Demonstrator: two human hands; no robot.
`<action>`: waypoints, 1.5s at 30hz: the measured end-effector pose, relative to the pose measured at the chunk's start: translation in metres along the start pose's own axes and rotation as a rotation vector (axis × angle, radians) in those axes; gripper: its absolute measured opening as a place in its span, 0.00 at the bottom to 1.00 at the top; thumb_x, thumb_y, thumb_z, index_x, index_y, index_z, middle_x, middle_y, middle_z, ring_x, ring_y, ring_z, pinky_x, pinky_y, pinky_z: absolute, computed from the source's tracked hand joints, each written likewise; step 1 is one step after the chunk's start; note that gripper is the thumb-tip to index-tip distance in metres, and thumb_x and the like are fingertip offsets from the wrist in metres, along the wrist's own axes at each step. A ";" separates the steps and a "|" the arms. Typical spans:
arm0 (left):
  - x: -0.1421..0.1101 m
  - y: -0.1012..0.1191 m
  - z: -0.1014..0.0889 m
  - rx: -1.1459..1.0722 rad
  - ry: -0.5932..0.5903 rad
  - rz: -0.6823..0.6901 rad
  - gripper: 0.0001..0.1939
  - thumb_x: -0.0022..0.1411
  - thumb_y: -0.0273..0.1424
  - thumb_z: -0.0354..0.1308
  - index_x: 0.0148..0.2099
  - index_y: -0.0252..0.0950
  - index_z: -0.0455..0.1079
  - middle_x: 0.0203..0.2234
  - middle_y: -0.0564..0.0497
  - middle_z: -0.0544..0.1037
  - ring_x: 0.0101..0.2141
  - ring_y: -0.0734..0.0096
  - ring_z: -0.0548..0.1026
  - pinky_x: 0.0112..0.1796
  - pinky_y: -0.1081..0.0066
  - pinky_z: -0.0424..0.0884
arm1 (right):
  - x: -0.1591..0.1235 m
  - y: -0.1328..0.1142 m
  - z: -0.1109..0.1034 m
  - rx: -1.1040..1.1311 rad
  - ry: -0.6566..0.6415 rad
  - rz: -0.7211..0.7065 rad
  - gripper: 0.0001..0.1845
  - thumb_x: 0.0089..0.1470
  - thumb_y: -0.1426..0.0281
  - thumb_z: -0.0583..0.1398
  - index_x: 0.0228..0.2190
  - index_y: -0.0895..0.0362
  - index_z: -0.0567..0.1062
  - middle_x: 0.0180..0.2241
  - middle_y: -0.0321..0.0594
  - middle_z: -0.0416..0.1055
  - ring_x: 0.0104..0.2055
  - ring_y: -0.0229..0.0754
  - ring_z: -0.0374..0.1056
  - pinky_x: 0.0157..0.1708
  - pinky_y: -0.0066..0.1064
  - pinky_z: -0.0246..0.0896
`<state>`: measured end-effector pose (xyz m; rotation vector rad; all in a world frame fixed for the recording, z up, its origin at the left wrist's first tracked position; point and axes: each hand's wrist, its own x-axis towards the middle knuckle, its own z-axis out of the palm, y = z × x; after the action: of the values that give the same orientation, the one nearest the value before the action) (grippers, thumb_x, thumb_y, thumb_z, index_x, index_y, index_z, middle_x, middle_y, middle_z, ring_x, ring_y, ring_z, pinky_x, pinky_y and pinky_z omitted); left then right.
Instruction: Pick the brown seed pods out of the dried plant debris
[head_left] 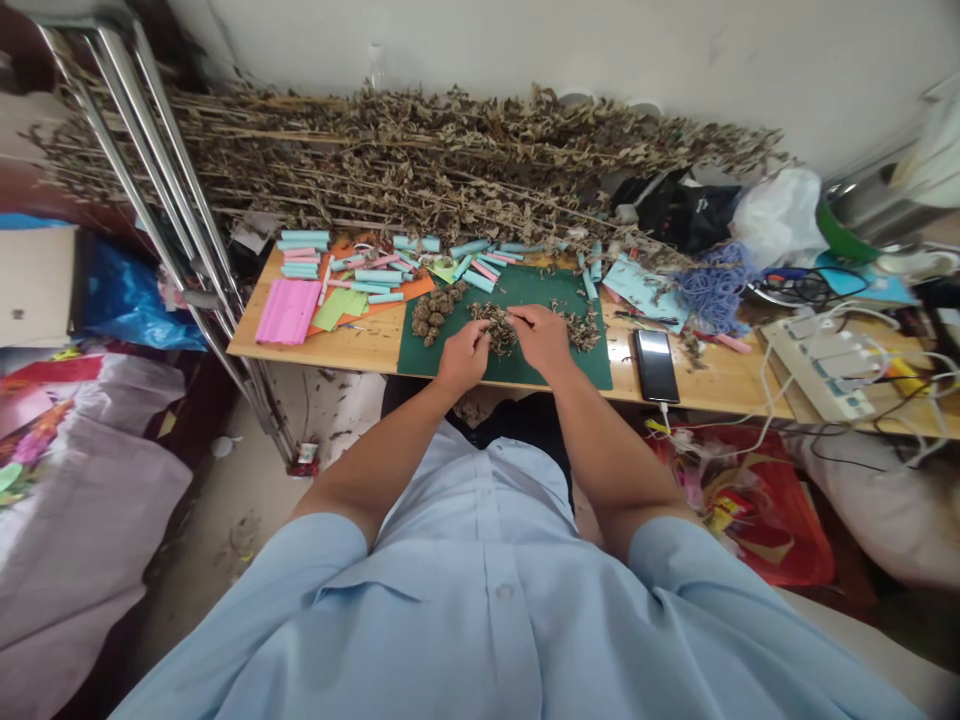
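Across the green mat [417,363], left to right: dark clumps [433,314]; the left hand [463,358], curled; dried leaves [504,338] between the hands, likely light, brittle, best pinched softly; the right hand [541,338], curled. Whether either grips any is unclear.

The mat [537,290] is dark green, the shirt [457,600] plain light blue, the yarn [720,285] violet-blue, the tray [795,520] red, the phone [656,366] black, and the rolls [377,276] pale turquoise and pink.
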<state>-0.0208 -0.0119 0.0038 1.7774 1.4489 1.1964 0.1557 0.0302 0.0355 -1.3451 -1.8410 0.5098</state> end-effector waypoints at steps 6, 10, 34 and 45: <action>0.001 -0.005 0.003 -0.021 0.044 0.004 0.15 0.69 0.29 0.54 0.56 0.35 0.72 0.39 0.46 0.81 0.41 0.65 0.79 0.49 0.65 0.74 | 0.008 -0.002 0.002 -0.084 -0.094 -0.056 0.12 0.60 0.69 0.61 0.42 0.52 0.84 0.42 0.41 0.81 0.47 0.48 0.75 0.52 0.42 0.68; 0.004 -0.007 0.003 -0.040 0.116 0.002 0.23 0.68 0.30 0.56 0.64 0.37 0.67 0.51 0.42 0.77 0.43 0.67 0.78 0.50 0.64 0.75 | 0.006 -0.001 0.004 -0.081 -0.102 -0.033 0.11 0.60 0.68 0.62 0.41 0.50 0.84 0.41 0.40 0.82 0.46 0.47 0.76 0.51 0.41 0.70; 0.033 -0.011 0.005 -0.081 0.047 -0.023 0.11 0.66 0.25 0.59 0.48 0.36 0.79 0.42 0.45 0.82 0.45 0.65 0.79 0.50 0.63 0.76 | 0.005 -0.002 0.025 0.456 -0.115 0.350 0.17 0.49 0.64 0.67 0.41 0.54 0.84 0.38 0.40 0.83 0.37 0.45 0.78 0.46 0.45 0.76; 0.032 -0.009 0.005 -0.062 0.018 0.036 0.13 0.62 0.27 0.64 0.50 0.36 0.78 0.40 0.46 0.81 0.42 0.66 0.78 0.47 0.65 0.75 | 0.006 -0.002 0.033 0.442 0.021 0.399 0.16 0.48 0.59 0.67 0.36 0.55 0.84 0.34 0.40 0.82 0.32 0.45 0.77 0.38 0.40 0.77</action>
<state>-0.0198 0.0219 0.0033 1.7622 1.3802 1.2645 0.1278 0.0394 0.0189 -1.3935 -1.3337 1.0382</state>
